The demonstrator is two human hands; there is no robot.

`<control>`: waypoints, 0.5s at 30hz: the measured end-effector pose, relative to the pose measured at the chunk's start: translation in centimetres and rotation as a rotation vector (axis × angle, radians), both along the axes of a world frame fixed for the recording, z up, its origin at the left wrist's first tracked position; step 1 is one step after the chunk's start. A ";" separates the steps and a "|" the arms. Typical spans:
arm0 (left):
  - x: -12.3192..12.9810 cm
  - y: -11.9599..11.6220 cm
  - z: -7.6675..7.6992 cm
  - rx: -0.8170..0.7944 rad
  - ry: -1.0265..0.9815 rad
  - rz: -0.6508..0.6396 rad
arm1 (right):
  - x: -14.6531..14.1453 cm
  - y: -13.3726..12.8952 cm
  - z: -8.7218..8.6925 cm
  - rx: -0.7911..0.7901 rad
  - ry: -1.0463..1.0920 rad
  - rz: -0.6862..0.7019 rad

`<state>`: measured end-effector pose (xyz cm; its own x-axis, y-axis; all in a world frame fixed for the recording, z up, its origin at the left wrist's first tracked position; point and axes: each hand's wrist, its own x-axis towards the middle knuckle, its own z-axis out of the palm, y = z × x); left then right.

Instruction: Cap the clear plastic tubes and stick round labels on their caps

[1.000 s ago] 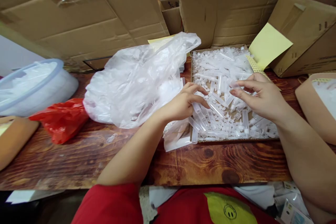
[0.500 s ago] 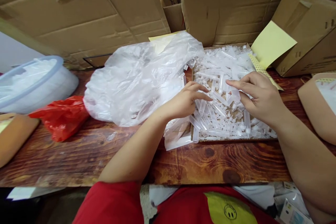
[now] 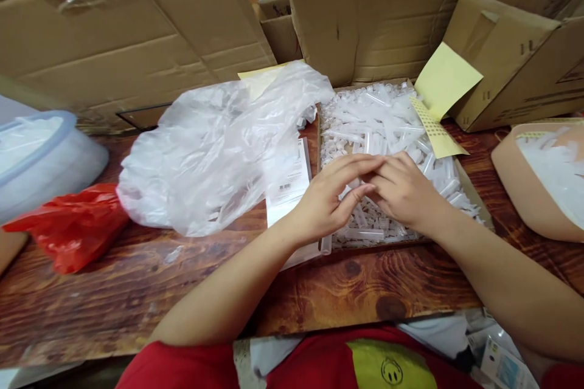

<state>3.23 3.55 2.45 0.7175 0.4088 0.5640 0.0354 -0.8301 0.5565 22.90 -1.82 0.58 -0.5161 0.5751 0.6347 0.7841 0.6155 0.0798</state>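
Note:
A shallow cardboard tray (image 3: 472, 194) holds a heap of clear plastic tubes and small white pieces (image 3: 383, 118). Over its front half my left hand (image 3: 335, 194) and my right hand (image 3: 404, 191) meet at the fingertips. The left fingers are bent, with the thumb below them and a gap between. My right hand is curled, its fingertips tucked against the left ones. Whether anything small sits between the fingers is hidden.
Left of the tray lie a crumpled clear plastic bag (image 3: 205, 152), a printed white packet (image 3: 289, 179) and a red bag (image 3: 75, 222). A blue-rimmed tub (image 3: 55, 152) stands far left, a beige bin (image 3: 524, 188) right. Yellow sheets (image 3: 447, 82) and cardboard boxes (image 3: 511, 24) are behind.
My hands have come together from being apart over the tray. The view has shifted to the right, and more of the printed packet shows beside the clear bag.

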 end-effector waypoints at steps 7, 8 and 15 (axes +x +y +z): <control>0.3 -0.4 -0.4 -0.326 -0.207 0.203 | 8.9 1.7 1.8 -0.292 0.373 -0.564; 0.3 -0.5 -0.3 -0.349 -0.232 0.216 | 10.3 1.9 1.7 -0.342 0.412 -0.725; 0.1 -0.4 0.3 -0.325 -0.277 0.317 | 10.5 2.9 0.2 -0.520 0.353 -0.966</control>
